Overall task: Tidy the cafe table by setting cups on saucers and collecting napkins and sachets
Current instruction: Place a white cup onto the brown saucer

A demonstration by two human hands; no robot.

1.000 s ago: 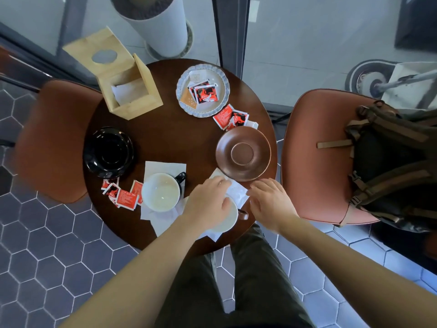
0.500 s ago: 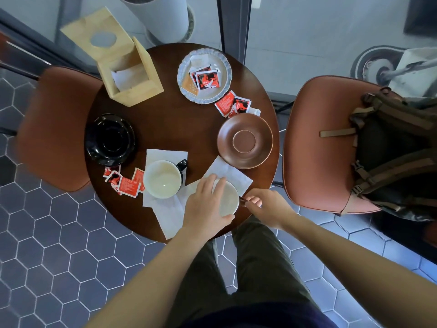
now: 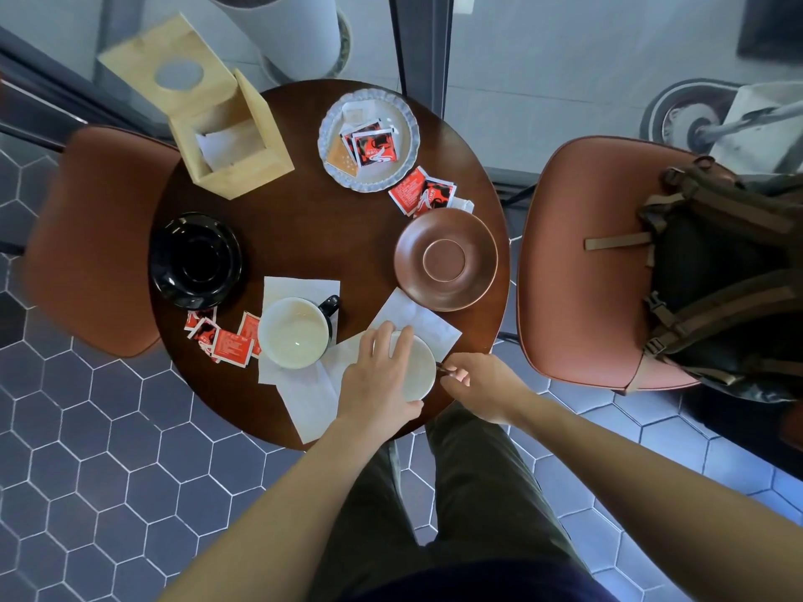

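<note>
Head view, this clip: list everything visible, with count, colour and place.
table: one, dark brown, round, centre
cups: two, white inside; one with black handle on napkins, one at near edge under the left hand
saucers: one black left, one brown right, both empty
napkins: several, white, under the cups
sachets: red, loose by the black saucer, loose above the brown saucer, more on the plate
plate: one, pale scalloped, far side
napkin box: one, light wood, far left
chairs: two, reddish brown, left and right
backpack: one, dark, on right chair
hands: left flat on cup; right pinching its handle
</note>
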